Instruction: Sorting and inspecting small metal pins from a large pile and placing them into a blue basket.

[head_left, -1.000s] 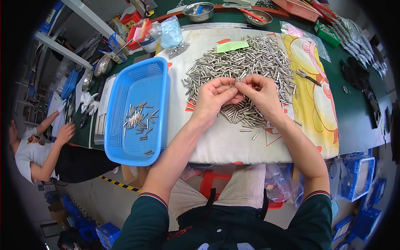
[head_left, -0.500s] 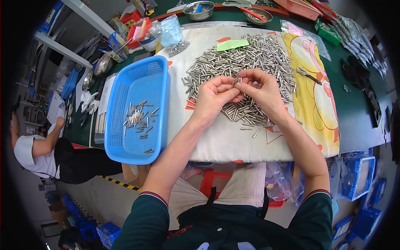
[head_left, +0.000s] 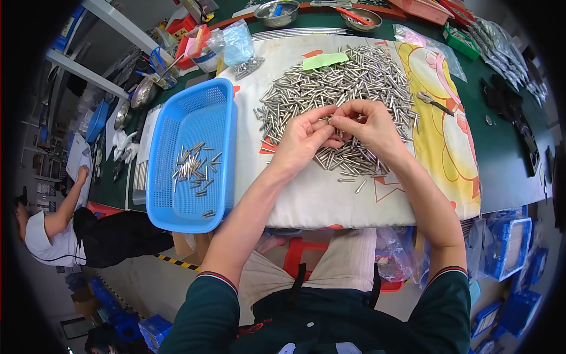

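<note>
A big heap of short metal pins [head_left: 342, 82] lies on a white printed cloth [head_left: 330, 194]. My left hand [head_left: 303, 138] and my right hand [head_left: 368, 124] meet over the near edge of the heap, fingertips pinched together on a small metal pin [head_left: 331, 121]. A few loose pins [head_left: 354, 177] lie just below my hands. A blue plastic basket [head_left: 191, 156] stands to the left of my left forearm, with several pins [head_left: 194, 168] scattered on its floor.
Metal bowls [head_left: 277, 12] and a red tray sit at the table's far edge. Plastic bags [head_left: 239, 41] and small parts lie at the back left. A green mat [head_left: 501, 153] covers the right side. Another person [head_left: 65, 230] sits at the far left.
My hands have lifted slightly from the heap and drawn together around one pin. The person at the left has shifted their arm.
</note>
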Demonstrator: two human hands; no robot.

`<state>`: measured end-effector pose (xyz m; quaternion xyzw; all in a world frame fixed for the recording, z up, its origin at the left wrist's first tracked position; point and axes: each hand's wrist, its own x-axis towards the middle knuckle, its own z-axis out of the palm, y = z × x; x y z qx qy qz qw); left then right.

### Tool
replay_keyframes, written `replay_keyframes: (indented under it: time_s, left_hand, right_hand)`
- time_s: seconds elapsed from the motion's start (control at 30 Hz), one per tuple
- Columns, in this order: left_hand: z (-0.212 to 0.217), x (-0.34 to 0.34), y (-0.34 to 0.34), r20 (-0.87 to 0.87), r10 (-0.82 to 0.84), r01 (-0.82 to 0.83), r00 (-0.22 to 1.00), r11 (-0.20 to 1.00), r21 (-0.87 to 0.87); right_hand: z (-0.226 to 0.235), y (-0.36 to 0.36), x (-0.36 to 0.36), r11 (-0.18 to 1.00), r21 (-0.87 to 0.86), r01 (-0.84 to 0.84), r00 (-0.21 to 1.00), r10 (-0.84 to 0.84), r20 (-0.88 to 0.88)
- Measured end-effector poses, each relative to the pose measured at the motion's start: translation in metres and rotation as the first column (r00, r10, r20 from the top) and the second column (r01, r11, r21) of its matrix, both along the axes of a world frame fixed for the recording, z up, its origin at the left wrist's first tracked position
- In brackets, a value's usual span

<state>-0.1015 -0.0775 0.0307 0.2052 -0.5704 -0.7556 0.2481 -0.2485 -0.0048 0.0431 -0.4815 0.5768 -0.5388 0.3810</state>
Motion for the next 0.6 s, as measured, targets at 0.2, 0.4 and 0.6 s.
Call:
replay_keyframes:
  time_s: [0.2, 0.4, 0.6]
  left_hand:
    - [0.003, 0.003, -0.001, 0.049, -0.082, 0.082, 0.995, 0.997, -0.011]
    - [0.002, 0.004, -0.003, 0.066, -0.081, 0.082, 0.995, 0.997, -0.011]
    - [0.008, 0.006, -0.002, 0.018, -0.107, 0.108, 0.994, 0.994, -0.030]
  right_hand:
    - [0.002, 0.002, 0.002, 0.999, 0.024, -0.027, 0.999, 0.028, -0.037]
    - [0.007, 0.002, 0.000, 0.995, 0.041, -0.090, 0.994, 0.092, -0.052]
    - [0.006, 0.001, -0.010, 0.990, 0.093, -0.103, 0.994, 0.098, 0.056]
